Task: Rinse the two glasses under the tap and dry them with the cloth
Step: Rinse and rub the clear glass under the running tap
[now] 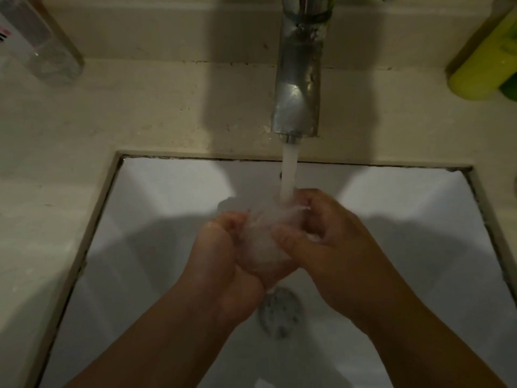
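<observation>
Dim light, view straight down into a white sink (156,219) set in a beige counter (140,113).

Tap (298,79) stood at top centre of the frame, chrome, running. A white stream (288,175) fell from its spout into the middle of the frame.

Both hands met under the stream, just above centre. Left hand (223,261) came in from the lower left, fingers curled and cupped upward. Right hand (327,239) came in from the lower right, fingers curled round from the far side, thumb across the front. Between them sat a glass (263,245), clear, gripped on both sides; the water struck its upper end and splashed over it. The blur and foam hid its outline, so its rim and tilt could not be made out. The hands touched the glass and lay close against each other at the lower edge.

Drain (281,315) showed below the hands, lower centre, partly behind the left palm.

A second clear glass (44,43) stood on the counter at the upper left, well apart from the sink. A yellow-green bottle (486,63) stood at the upper right edge, with something darker green just beside it, too cut off to identify.
</observation>
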